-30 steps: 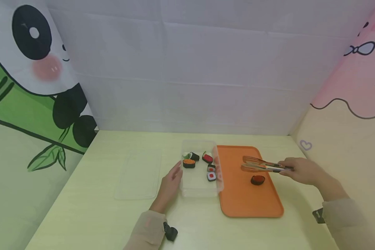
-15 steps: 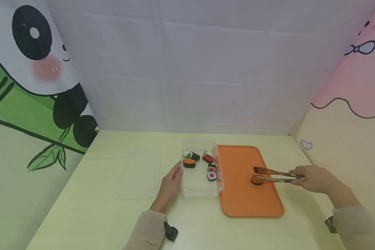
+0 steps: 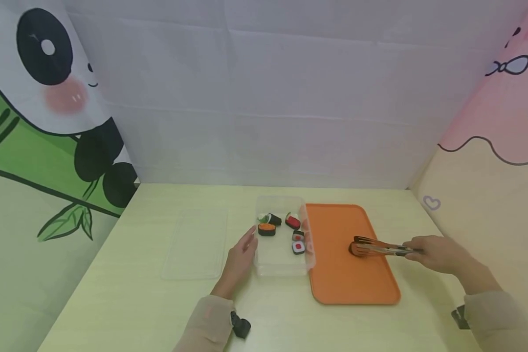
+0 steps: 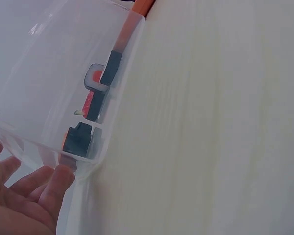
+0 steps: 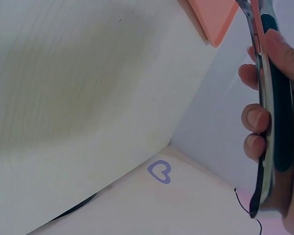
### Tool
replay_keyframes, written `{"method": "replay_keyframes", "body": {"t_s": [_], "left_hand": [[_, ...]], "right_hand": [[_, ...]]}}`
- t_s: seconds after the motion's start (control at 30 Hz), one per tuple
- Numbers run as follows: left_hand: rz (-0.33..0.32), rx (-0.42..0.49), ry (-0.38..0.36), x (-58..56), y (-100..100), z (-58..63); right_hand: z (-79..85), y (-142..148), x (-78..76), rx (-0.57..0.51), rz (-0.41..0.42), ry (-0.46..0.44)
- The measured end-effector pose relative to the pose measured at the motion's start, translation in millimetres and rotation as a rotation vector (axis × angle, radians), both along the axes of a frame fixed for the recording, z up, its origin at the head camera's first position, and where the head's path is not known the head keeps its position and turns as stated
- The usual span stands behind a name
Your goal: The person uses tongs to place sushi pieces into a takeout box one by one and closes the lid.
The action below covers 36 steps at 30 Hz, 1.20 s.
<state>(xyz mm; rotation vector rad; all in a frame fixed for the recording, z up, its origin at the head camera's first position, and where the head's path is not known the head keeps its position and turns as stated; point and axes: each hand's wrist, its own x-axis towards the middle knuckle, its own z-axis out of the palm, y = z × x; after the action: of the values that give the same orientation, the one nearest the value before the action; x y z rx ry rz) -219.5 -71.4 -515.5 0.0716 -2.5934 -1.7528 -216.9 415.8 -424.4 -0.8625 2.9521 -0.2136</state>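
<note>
My right hand [image 3: 440, 254] grips metal-and-black tongs [image 5: 267, 98], fingers on one arm and thumb on the other. Over the orange tray [image 3: 352, 288], the tongs' slotted ends [image 3: 367, 247] are close together around a dark piece of sushi [image 3: 353, 250], which they mostly cover. My left hand [image 3: 239, 259] touches the left side of a clear plastic box [image 3: 281, 270]; in the left wrist view its fingertips rest against the box wall. Inside the box are several sushi pieces, among them an orange-topped one [image 3: 266, 230], a red-topped one [image 3: 292, 221] and a white roll [image 3: 298, 247].
A clear flat lid [image 3: 195, 244] lies on the pale table [image 3: 127, 288] left of the box. The tray sits directly right of the box, its left edge against it. A plain back wall [image 3: 264, 122] and printed side walls enclose the table.
The tongs moved right and toward me, then slightly left, onto the dark sushi on the tray. Their ends have drawn together around it. The left hand and box stay put.
</note>
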Motion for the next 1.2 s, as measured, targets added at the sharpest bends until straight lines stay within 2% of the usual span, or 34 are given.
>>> {"method": "replay_keyframes", "body": {"t_s": [0.4, 0.57, 0.7, 0.87, 1.2], "left_hand": [[-0.005, 0.016, -0.007, 0.5, -0.7, 0.8], [-0.001, 0.036, -0.015, 2.4, 0.7, -0.4], [0.000, 0.035, -0.015, 2.5, 1.2, -0.5], [-0.001, 0.039, -0.009, 2.9, 1.2, 0.5], [0.001, 0.005, 0.020, 1.2, -0.5, -1.1]], "right_hand": [[21.3, -35.6, -4.9, -0.130, 0.011, 0.046], [28.9, -61.5, -8.4, -0.163, 0.051, 0.088], [31.8, -87.2, -13.1, -0.156, 0.048, 0.076], [28.7, -116.5, -21.4, -0.133, 0.076, 0.052], [21.2, -165.0, -32.1, -0.107, 0.139, 0.067]]}}
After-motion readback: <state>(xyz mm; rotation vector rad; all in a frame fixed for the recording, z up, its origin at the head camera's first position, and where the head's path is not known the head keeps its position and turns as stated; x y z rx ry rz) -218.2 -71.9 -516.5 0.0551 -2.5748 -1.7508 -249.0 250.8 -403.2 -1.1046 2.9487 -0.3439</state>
